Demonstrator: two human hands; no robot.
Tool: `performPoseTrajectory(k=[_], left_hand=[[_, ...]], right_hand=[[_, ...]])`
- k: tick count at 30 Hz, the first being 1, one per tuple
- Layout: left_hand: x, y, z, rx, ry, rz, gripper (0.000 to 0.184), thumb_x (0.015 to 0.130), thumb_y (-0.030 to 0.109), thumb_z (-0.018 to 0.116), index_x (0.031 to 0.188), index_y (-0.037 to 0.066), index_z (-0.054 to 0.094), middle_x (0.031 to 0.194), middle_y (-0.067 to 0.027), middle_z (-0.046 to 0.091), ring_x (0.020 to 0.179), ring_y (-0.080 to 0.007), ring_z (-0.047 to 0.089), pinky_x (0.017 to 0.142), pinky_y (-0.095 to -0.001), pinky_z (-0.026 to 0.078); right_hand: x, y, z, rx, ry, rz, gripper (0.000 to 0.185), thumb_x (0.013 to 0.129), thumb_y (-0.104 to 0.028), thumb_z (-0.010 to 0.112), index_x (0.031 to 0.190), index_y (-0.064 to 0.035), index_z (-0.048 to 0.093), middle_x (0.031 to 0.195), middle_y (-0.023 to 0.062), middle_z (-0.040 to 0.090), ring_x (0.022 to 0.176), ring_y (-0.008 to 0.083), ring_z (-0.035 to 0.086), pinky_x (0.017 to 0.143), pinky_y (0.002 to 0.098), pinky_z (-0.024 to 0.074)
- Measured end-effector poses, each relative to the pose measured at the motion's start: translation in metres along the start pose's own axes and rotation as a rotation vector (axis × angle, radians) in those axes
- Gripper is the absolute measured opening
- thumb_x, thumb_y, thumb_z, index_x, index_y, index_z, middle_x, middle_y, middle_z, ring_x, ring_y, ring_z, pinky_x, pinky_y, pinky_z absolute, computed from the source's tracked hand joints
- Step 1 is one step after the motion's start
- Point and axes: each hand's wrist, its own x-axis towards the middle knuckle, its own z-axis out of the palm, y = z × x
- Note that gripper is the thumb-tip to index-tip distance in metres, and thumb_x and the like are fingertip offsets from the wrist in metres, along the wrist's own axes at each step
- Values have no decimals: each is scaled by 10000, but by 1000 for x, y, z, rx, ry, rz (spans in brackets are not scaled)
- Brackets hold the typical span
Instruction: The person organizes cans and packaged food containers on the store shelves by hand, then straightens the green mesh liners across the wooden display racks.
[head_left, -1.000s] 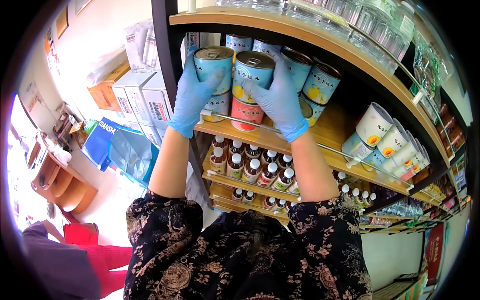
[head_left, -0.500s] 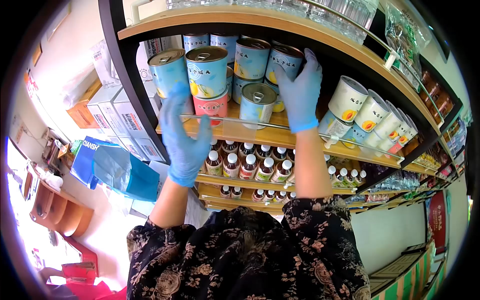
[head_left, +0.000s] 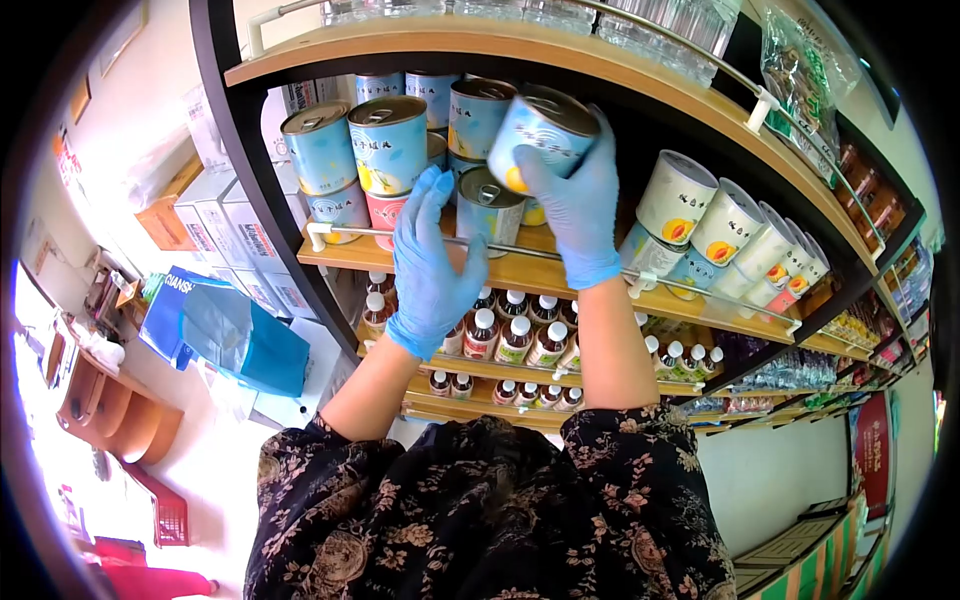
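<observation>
My right hand [head_left: 577, 205], in a blue glove, is wrapped round a light-blue can [head_left: 540, 140] with a gold pull-tab lid. That can is tilted and raised off the stack at the right of the group. Gloved in blue too, my left hand [head_left: 432, 255] is at the shelf's front rail with fingers extended and thumb apart, nothing in it. Just behind it stands a single low can [head_left: 490, 205], and a pink can [head_left: 386, 212] is partly covered by the fingers. Stacked blue cans [head_left: 388, 145] stand to the left and behind.
White-labelled cans [head_left: 675, 197] are stacked to the right on the same shelf [head_left: 535, 262]. A metal rail [head_left: 520, 250] runs along its front edge. White-capped bottles [head_left: 515, 340] fill the shelf below. Glass jars stand above. An open blue bin [head_left: 250, 335] and boxes are at left.
My right hand has closed on the blue can and lifted it off its stack, tilting it. My left hand has moved right, from the left-hand cans to in front of the low can.
</observation>
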Motion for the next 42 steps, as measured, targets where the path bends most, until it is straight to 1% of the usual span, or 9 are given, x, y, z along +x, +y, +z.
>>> performPoseTrajectory(k=[3, 6, 9, 12, 16, 22, 31, 36, 42], left_hand=[[0, 3, 2, 22, 25, -4, 664, 741, 32, 641, 1340, -33, 362, 1383, -224, 398, 1274, -378, 393, 1058, -456, 322], [-2, 5, 1, 37, 29, -23, 667, 739, 36, 648, 1340, -29, 368, 1384, -226, 398, 1273, -378, 394, 1059, -456, 318], [-8, 5, -4, 65, 37, -42, 657, 737, 37, 646, 1337, -23, 385, 1384, -226, 399, 1271, -375, 398, 1059, -453, 319], [-8, 4, -10, 90, 25, -69, 645, 736, 35, 637, 1340, -7, 415, 1384, -217, 405, 1269, -367, 405, 1054, -446, 327], [3, 12, -12, 104, -80, -38, 643, 737, 10, 597, 1361, 29, 443, 1382, -217, 414, 1243, -384, 433, 1036, -441, 355], [10, 9, -10, 143, -106, 11, 673, 716, -70, 542, 1374, 1, 423, 1390, -236, 419, 1299, -394, 401, 1074, -436, 330], [3, 1, -4, 247, -115, 39, 705, 702, 10, 600, 1378, -12, 400, 1377, -241, 412, 1269, -425, 402, 1049, -481, 343], [2, 14, -3, 226, -108, 37, 676, 715, 3, 602, 1363, -21, 410, 1384, -263, 393, 1276, -427, 391, 1051, -473, 343], [-5, 61, 15, -210, -213, 18, 614, 780, 9, 578, 1368, -23, 403, 1400, -223, 411, 1292, -354, 411, 1064, -420, 341]], right_hand=[[-7, -7, 14, -118, -128, 18, 799, 649, -387, 808, 1254, -3, 454, 1056, 174, 644, 958, 240, 650, 844, 338, 511], [-11, 8, 24, -140, -193, 25, 772, 642, -317, 788, 1236, 33, 440, 1043, 217, 617, 934, 341, 619, 814, 403, 498], [-18, 11, 22, -267, -173, -118, 685, 724, -315, 782, 1227, 17, 458, 1049, 214, 631, 943, 306, 645, 817, 398, 513], [-37, 10, 15, -473, -63, -178, 723, 698, -301, 792, 1225, 44, 438, 1057, 242, 588, 999, 400, 572, 854, 438, 474], [-42, 10, 12, -264, -234, 108, 582, 747, -281, 765, 1156, 32, 494, 990, 224, 638, 895, 378, 633, 776, 432, 514], [-39, 13, 29, -244, -246, 47, 480, 778, -238, 723, 1115, 43, 528, 970, 251, 639, 871, 391, 641, 751, 421, 511], [-38, 11, 32, -191, -229, 31, 431, 764, -205, 725, 1058, 41, 529, 898, 250, 634, 818, 417, 626, 715, 438, 506], [-49, 16, 15, -170, -256, -22, 553, 786, -239, 710, 1189, 60, 478, 1110, 299, 565, 1039, 449, 542, 890, 463, 447], [-80, -8, -57, -342, 20, -224, 476, 828, -142, 669, 1230, 42, 492, 1203, 238, 559, 1117, 390, 542, 969, 421, 429]])
